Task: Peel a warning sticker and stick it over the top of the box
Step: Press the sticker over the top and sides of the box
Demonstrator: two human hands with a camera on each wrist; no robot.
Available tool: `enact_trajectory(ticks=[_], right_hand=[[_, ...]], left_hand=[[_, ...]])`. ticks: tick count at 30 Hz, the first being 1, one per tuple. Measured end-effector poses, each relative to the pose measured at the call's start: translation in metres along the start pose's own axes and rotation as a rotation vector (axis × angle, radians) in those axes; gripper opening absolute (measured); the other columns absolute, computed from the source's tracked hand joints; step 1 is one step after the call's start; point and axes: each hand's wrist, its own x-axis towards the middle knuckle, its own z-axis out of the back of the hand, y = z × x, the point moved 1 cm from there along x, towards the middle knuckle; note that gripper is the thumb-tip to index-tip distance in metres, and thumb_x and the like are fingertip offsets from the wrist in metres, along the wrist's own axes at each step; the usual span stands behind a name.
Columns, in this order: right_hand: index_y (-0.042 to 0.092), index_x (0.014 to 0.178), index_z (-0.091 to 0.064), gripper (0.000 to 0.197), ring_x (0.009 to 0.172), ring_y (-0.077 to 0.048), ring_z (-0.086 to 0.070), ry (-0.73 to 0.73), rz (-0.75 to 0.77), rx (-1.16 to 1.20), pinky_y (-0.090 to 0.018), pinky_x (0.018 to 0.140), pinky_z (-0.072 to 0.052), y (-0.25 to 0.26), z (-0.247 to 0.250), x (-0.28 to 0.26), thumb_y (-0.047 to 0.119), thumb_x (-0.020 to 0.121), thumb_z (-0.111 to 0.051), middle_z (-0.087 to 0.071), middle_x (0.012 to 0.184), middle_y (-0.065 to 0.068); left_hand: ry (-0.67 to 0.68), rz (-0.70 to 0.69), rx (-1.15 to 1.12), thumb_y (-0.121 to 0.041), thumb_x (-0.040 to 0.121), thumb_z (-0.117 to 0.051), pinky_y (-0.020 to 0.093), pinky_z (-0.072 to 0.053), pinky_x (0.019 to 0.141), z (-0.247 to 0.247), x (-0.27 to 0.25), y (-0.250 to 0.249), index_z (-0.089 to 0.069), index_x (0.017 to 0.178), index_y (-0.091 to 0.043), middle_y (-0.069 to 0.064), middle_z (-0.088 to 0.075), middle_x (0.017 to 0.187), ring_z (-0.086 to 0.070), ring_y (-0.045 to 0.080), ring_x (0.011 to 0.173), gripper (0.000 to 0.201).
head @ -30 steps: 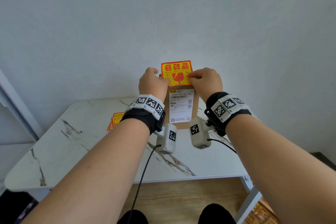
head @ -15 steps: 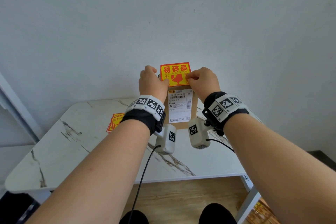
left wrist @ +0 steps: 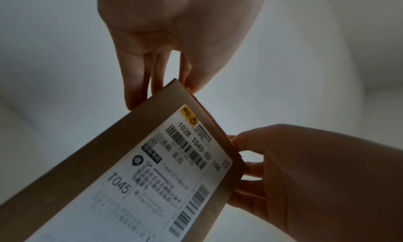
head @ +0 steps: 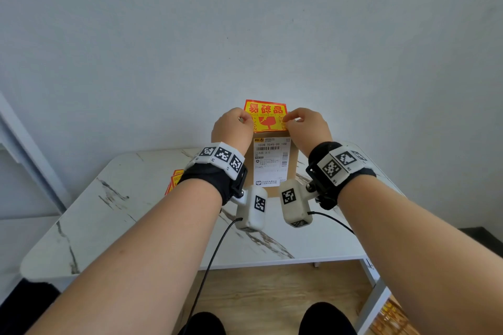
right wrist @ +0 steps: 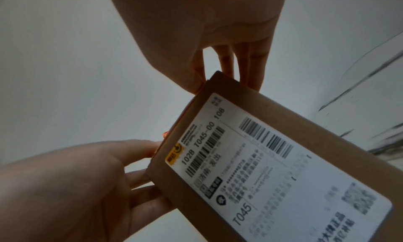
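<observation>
A brown cardboard box point(head: 294, 168) stands upright on the table, its white shipping label point(head: 270, 160) facing me. A yellow and red warning sticker point(head: 265, 117) is held across the box's top edge. My left hand point(head: 239, 124) pinches the sticker's left edge and my right hand point(head: 296, 121) pinches its right edge. In the left wrist view the left hand point(left wrist: 174, 39) has its fingers behind the box point(left wrist: 87, 159) corner. In the right wrist view the right hand point(right wrist: 207, 30) sits likewise at the other corner of the box point(right wrist: 327, 133). The sticker's lower part is hidden by both hands.
A small stack of more warning stickers point(head: 174, 179) lies on the white marble table point(head: 122, 220), left of the box, partly hidden by my left wrist. A plain wall rises just behind the box. The table's front edge runs near my knees, above a wooden floor.
The sticker's top edge has come down a little and it looks shorter, tipping away over the box top. Both hands have kept their pinch and shifted only slightly.
</observation>
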Motion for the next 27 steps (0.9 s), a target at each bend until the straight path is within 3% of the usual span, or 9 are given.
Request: enact_trajectory(ticks=[2, 6, 8, 10, 13, 20, 24, 27], right_hand=[[0.026, 0.094, -0.066, 0.02, 0.076, -0.02, -0.064, -0.004, 0.009, -0.014, -0.028, 0.062, -0.05, 0.0, -0.002, -0.003, 0.018, 0.088, -0.048, -0.067, 0.103, -0.005], [0.028, 0.089, -0.06, 0.006, 0.09, -0.027, -0.066, -0.022, 0.014, -0.057, -0.041, 0.08, -0.059, 0.0, -0.006, -0.006, 0.031, 0.089, -0.055, -0.059, 0.114, -0.011], [0.025, 0.094, -0.063, 0.009, 0.103, -0.028, -0.06, -0.041, 0.028, -0.094, -0.043, 0.088, -0.055, 0.001, -0.005, -0.006, 0.029, 0.09, -0.056, -0.053, 0.117, -0.008], [0.021, 0.1, -0.068, 0.016, 0.115, -0.026, -0.053, -0.059, 0.093, -0.122, -0.042, 0.093, -0.052, 0.003, -0.004, -0.004, 0.022, 0.09, -0.056, -0.053, 0.12, -0.004], [0.021, 0.106, -0.071, 0.027, 0.113, -0.022, -0.055, -0.012, 0.167, -0.207, -0.034, 0.092, -0.05, 0.01, -0.007, -0.001, 0.015, 0.089, -0.051, -0.059, 0.124, -0.003], [0.025, 0.1, -0.074, 0.032, 0.095, -0.024, -0.065, 0.054, 0.143, -0.243, -0.043, 0.086, -0.056, 0.014, -0.011, 0.002, 0.019, 0.086, -0.046, -0.068, 0.114, -0.002], [0.029, 0.09, -0.075, 0.022, 0.096, -0.024, -0.064, 0.037, 0.144, -0.282, -0.043, 0.086, -0.055, 0.016, -0.01, 0.011, 0.029, 0.088, -0.054, -0.07, 0.105, -0.003], [0.033, 0.08, -0.072, 0.016, 0.093, -0.023, -0.064, 0.042, 0.131, -0.294, -0.042, 0.083, -0.057, 0.019, -0.013, 0.02, 0.034, 0.084, -0.057, -0.07, 0.1, -0.003]], left_hand=[[0.005, -0.023, 0.032, -0.024, 0.095, -0.049, 0.027, -0.047, 0.075, 0.001, -0.002, 0.003, -0.067, 0.104, -0.019, 0.003, -0.07, 0.111, -0.065, 0.024, 0.096, 0.02], [0.013, -0.077, 0.074, -0.035, 0.093, -0.052, 0.029, -0.049, 0.074, -0.001, -0.003, 0.011, -0.065, 0.098, -0.024, 0.006, -0.062, 0.111, -0.062, 0.024, 0.09, 0.017], [-0.023, -0.137, 0.16, -0.036, 0.093, -0.052, 0.029, -0.046, 0.075, -0.001, -0.005, 0.011, -0.066, 0.101, -0.022, 0.005, -0.053, 0.113, -0.056, 0.022, 0.097, 0.021], [-0.091, -0.281, 0.317, -0.034, 0.095, -0.05, 0.031, -0.045, 0.082, 0.001, -0.007, 0.009, -0.069, 0.103, -0.019, 0.003, -0.053, 0.116, -0.049, 0.022, 0.108, 0.025], [-0.057, -0.455, 0.47, -0.028, 0.099, -0.042, 0.035, -0.039, 0.092, 0.0, -0.005, 0.004, -0.069, 0.114, -0.021, -0.003, -0.061, 0.124, -0.047, 0.022, 0.117, 0.031], [0.093, -0.299, 0.336, -0.016, 0.094, -0.042, 0.037, -0.03, 0.103, 0.002, 0.006, 0.0, -0.068, 0.108, -0.026, -0.007, -0.067, 0.117, -0.049, 0.017, 0.121, 0.031], [0.121, -0.261, 0.273, -0.014, 0.091, -0.045, 0.039, -0.045, 0.097, 0.003, 0.019, -0.005, -0.074, 0.096, -0.022, -0.002, -0.071, 0.108, -0.058, 0.02, 0.109, 0.031], [0.135, -0.278, 0.312, -0.02, 0.097, -0.046, 0.038, -0.047, 0.096, -0.005, 0.026, -0.005, -0.068, 0.108, -0.015, 0.005, -0.063, 0.115, -0.052, 0.024, 0.115, 0.026]])
